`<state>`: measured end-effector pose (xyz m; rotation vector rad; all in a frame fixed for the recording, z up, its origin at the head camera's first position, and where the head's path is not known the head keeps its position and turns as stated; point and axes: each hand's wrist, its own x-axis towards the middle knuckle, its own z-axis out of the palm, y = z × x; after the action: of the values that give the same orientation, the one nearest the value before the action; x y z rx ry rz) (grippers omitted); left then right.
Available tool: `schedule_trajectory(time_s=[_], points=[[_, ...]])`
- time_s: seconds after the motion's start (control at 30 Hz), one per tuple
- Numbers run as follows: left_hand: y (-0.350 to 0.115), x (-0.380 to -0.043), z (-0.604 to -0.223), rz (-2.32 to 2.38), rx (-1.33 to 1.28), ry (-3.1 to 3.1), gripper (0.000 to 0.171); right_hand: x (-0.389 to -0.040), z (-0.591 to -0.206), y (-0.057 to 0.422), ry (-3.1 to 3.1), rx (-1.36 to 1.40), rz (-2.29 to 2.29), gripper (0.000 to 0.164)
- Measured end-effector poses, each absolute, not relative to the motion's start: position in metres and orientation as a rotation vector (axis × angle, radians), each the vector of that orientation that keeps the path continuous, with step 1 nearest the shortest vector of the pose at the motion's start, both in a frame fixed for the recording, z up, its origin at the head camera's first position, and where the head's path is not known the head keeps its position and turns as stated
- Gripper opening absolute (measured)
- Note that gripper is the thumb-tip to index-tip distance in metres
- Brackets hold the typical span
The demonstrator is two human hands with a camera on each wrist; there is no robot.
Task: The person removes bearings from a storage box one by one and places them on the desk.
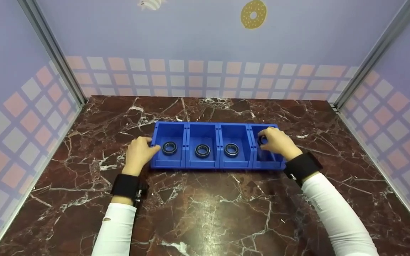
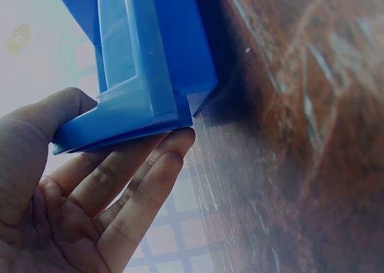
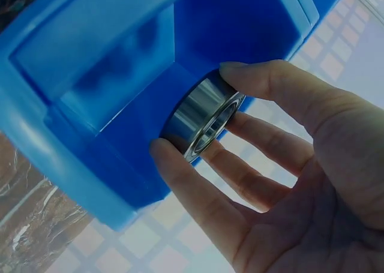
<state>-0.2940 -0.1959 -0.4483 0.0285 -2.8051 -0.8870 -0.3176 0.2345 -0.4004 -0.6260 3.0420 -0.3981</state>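
Note:
A row of joined blue bins (image 1: 202, 164) stands on the table. My left hand (image 1: 139, 153) grips the outer wall of the leftmost bin; in the left wrist view its thumb is inside the wall (image 2: 129, 114) and the fingers lie along the outside. My right hand (image 1: 278, 142) pinches a steel ball bearing (image 3: 201, 114) between thumb and fingers, inside the rightmost bin (image 3: 120, 159). The other bins hold one bearing each: a left one (image 1: 169, 148), a middle one (image 1: 202, 150) and a right one (image 1: 231, 150), all lying flat.
The bins rest on a dark red marble-patterned table (image 1: 205, 213). Lilac panels with pink and white squares (image 1: 205, 42) enclose it at the back and both sides, joined by metal corner posts (image 1: 57, 53).

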Motion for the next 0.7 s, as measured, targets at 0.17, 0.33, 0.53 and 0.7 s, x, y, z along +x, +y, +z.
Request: schedule_trajectory(time_s=[0.17, 0.33, 0.53, 0.7], points=[[-0.196, -0.294, -0.448, -0.886, 0.021, -2.806, 0.047, -0.318, -0.396, 0.235, 3.051, -0.623, -0.407, 0.043], [-0.196, -0.293, -0.448, -0.886, 0.031, -2.808, 0.046, -0.317, -0.39, 0.236, 3.05, -0.604, -0.398, 0.045], [-0.195, -0.293, -0.447, -0.905, 0.038, -2.806, 0.043, -0.316, -0.384, 0.236, 3.048, -0.589, -0.39, 0.047], [-0.196, -0.294, -0.447, -0.905, 0.051, -2.819, 0.045, -0.315, -0.381, 0.237, 3.045, -0.589, -0.394, 0.047]])
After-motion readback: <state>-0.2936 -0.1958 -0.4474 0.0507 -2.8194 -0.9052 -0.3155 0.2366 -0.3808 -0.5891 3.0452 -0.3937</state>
